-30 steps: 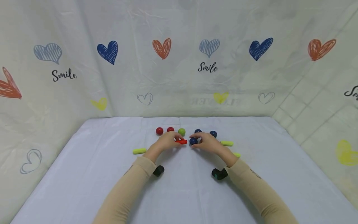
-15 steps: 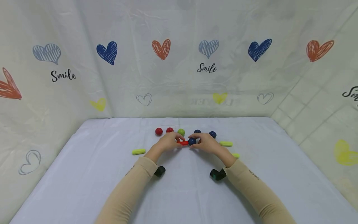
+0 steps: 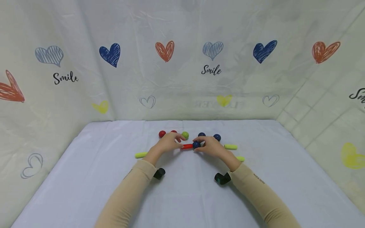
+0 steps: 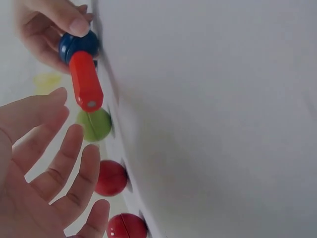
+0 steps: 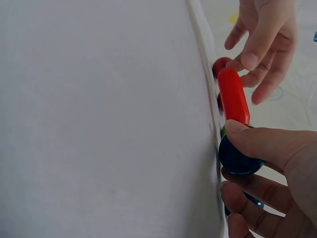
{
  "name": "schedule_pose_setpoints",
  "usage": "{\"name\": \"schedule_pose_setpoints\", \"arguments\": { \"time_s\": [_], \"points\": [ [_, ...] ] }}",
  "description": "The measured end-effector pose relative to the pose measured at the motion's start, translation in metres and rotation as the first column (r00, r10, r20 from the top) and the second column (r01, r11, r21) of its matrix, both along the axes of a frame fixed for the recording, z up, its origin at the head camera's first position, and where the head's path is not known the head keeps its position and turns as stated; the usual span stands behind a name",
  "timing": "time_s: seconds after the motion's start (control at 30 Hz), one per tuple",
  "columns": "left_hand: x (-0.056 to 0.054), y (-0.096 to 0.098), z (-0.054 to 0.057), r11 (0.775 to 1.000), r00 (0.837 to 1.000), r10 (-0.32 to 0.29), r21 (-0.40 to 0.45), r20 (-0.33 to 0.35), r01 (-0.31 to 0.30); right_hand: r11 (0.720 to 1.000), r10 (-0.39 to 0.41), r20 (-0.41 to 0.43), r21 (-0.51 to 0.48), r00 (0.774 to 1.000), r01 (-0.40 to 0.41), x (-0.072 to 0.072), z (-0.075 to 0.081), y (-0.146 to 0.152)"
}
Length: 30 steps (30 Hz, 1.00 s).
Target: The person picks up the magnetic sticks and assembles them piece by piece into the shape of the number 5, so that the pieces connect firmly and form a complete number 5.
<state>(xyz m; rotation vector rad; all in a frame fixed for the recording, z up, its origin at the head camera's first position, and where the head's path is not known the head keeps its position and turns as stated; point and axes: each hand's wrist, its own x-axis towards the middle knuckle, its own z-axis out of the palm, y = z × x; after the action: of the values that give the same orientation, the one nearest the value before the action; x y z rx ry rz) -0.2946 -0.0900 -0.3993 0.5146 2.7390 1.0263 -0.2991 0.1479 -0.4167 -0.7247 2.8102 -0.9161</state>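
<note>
1. Right hand (image 3: 212, 145): thumb and fingers pinch a blue ball (image 3: 196, 145).
2. Red stick (image 3: 187, 146): one end against the pinched ball, the other pointing toward the left hand (image 3: 169, 142). Small grey spot on that free end, left wrist view. Position: toward the far edge of the table (image 3: 182, 196), roughly midway between its left and right edges.
3. Left hand: fingers spread and slightly bent, nothing in the grasp; fingertips just beside the stick's free end.
4. Loose row near the far edge, left to right: red ball (image 3: 162, 134); second red ball (image 4: 113, 178), partly behind the left hand in the head view; green ball (image 3: 185, 135); rear blue ball (image 3: 201, 134), partly behind the right hand; outer blue ball (image 3: 217, 137).
5. Yellow-green sticks: one (image 3: 141, 155) on the left-edge side, by the left wrist; two toward the right edge, the farther (image 3: 230, 147) beside the right hand, the nearer (image 3: 240, 158) partly behind the right forearm.
6. Beyond the far edge: pale curtain (image 3: 182, 82), printed hearts and "Smile".
</note>
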Motion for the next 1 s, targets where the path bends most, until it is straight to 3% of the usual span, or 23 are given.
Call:
{"name": "schedule_pose_setpoints", "arguments": {
  "time_s": [0.3,0.67,1.0],
  "points": [
    [0.001,-0.021,0.002,0.998,0.998,0.013,0.054,-0.065,-0.01,1.0,-0.019,0.015,0.017,1.0,0.019,0.0,0.0,0.0],
    [0.002,-0.053,0.006,0.989,0.993,0.099,0.115,-0.06,-0.091,1.0,-0.016,0.008,-0.01,1.0,0.016,0.001,-0.001,0.001],
    [-0.002,-0.069,0.013,0.985,0.986,0.152,0.094,-0.064,-0.145,1.0,-0.026,0.013,0.0,1.0,0.026,0.002,-0.001,0.002]
  ]
}}
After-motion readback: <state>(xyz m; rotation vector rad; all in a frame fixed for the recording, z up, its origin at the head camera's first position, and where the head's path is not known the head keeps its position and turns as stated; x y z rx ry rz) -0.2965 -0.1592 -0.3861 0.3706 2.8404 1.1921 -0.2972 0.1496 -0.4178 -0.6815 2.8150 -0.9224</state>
